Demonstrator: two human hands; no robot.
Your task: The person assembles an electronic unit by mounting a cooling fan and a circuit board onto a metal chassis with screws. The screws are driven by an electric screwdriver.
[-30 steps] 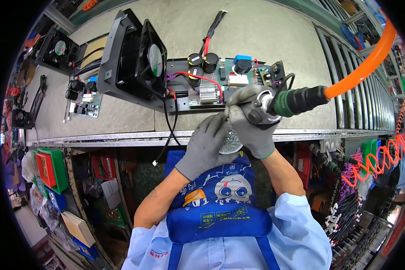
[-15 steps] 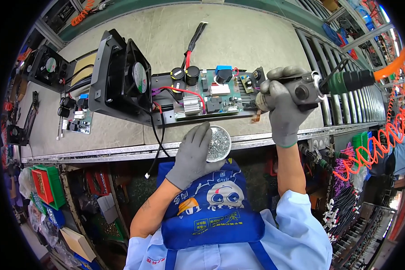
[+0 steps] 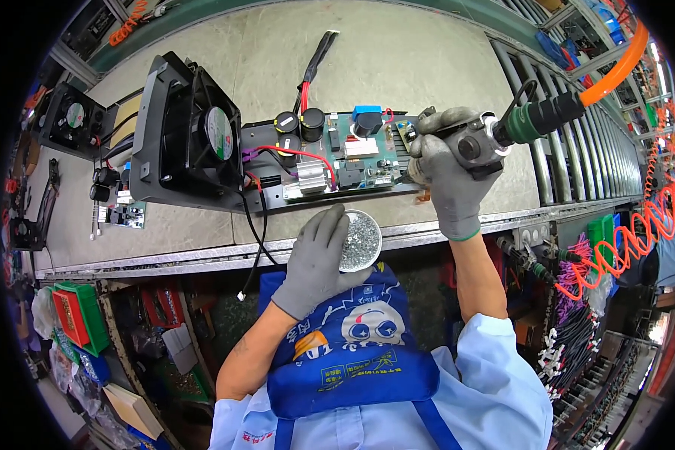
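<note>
My right hand, in a grey glove, is wrapped round a pneumatic screwdriver fed by an orange hose. The driver's front end reaches the right end of a black metal chassis; its tip is hidden. On the chassis sits a green circuit board with black capacitors, a silver heatsink and red wires. A large black fan stands on the left part. My left hand, also gloved, grips a white round tub of small silver screws at the bench's front edge.
Another fan unit and a loose circuit board lie at the left of the bench. A roller conveyor adjoins on the right. Coiled orange air hose hangs there. Below left are green and red bins. A black cable dangles over the edge.
My right hand and the screwdriver have shifted left and slightly tilted. The chassis with its fan has slid a little left. My left hand still holds the tub.
</note>
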